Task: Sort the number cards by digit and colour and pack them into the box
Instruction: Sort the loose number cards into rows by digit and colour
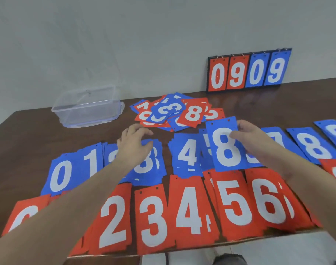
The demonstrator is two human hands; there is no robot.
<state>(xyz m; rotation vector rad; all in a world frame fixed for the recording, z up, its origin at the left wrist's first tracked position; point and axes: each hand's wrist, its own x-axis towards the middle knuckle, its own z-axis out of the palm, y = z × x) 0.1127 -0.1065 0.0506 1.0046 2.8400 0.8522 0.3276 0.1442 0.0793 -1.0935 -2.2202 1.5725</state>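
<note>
two hands: both reach forward from the near edge over the dark brown wooden table [239, 100], forearms bare.
right hand [248, 133]: pinches a blue card with a white 8 [227, 146] by its right edge, thumb on the face, fingers behind; the card is lifted upright above the blue row.
left hand [135, 141]: palm down over the blue 3 pile [150, 165], fingers loosely curled and spread, holding nothing.
sorted cards: blue piles 0 to 9 in the far row, red piles [190, 209] in the near row.
unsorted heap: mixed red and blue cards [174, 112] beyond the rows.
clear plastic box [87, 107]: far left, lidless.
scoreboard [248, 70]: against the wall, reads 0909.
</note>
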